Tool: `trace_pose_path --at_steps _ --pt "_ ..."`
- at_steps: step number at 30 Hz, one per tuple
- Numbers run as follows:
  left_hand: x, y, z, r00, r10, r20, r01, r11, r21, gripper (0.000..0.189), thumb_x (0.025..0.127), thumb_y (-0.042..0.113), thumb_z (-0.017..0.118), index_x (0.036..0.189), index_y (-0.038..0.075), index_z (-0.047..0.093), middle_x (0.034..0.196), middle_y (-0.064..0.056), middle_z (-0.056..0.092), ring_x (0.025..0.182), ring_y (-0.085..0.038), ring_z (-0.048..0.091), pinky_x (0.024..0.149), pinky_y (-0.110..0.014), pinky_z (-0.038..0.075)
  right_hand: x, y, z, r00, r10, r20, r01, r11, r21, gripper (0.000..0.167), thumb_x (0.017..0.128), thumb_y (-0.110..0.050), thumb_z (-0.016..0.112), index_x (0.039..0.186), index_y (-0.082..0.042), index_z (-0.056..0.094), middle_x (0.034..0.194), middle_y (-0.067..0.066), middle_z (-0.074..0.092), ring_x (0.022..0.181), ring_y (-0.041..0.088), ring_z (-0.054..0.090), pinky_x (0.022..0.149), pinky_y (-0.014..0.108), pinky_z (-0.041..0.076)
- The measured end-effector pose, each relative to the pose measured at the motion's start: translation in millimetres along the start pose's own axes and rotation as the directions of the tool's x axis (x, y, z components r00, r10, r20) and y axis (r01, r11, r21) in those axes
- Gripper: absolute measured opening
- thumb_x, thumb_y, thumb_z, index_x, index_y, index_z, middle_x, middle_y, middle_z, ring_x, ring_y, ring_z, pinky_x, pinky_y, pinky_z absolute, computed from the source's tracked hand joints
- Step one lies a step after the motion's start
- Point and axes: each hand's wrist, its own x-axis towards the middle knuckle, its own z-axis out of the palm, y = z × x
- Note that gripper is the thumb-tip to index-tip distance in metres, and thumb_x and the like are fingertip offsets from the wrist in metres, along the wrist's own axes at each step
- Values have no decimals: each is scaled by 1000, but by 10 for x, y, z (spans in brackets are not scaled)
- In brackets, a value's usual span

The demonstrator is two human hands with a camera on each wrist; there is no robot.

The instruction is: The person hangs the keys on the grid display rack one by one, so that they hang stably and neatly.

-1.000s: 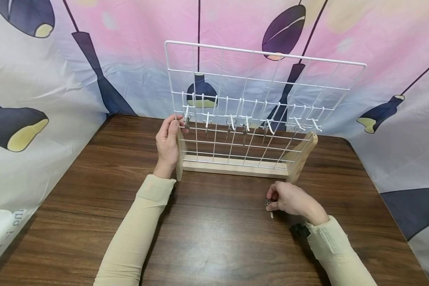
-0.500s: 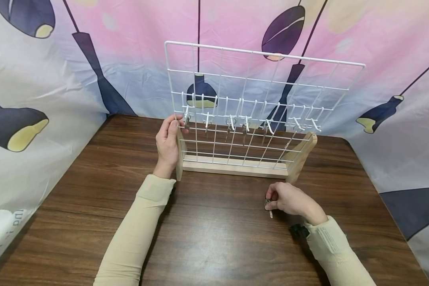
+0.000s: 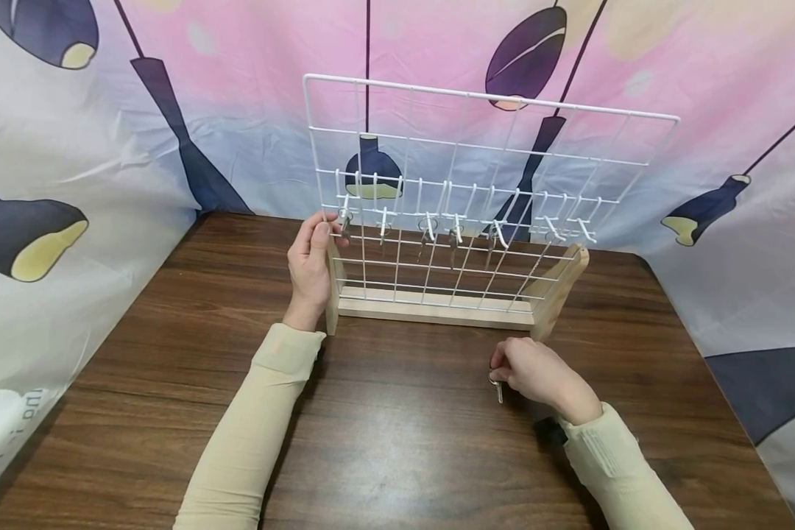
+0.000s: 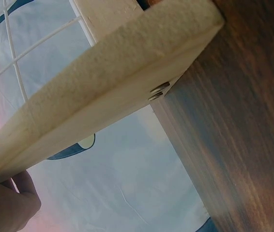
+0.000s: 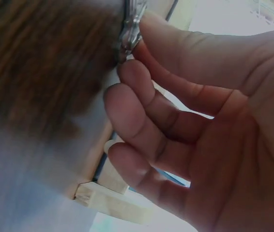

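A white wire grid rack stands on a pale wooden base. My left hand holds the rack's left wooden side, thumb toward me and fingers behind. In the left wrist view that wooden side piece runs across, with part of the hand at its lower end. Low over the table, before the rack's right end, my right hand pinches a key between thumb and index finger. The right wrist view shows metal at those fingertips, while the other fingers of the hand curl loosely.
Several white hooks line the grid's middle, and keys hang from some of them. The rack's right wooden side is just beyond my right hand. Patterned cloth encloses the brown wooden table behind and at the sides.
My right hand has shifted slightly left and turned a little; the key ring shows less between its fingers, the key hanging below. My left hand keeps its hold on the rack.
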Motion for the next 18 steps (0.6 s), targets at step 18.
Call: trace_pose_path --at_steps 18 --pt "-1 14 -17 1000 1 13 -1 1000 27 38 104 16 45 115 -19 53 92 -2 61 80 -25 61 75 -32 56 32 128 40 997 -55 45 45 980 193 8 87 -3 69 86 -8 63 72 -7 59 65 5 53 59 22 47"
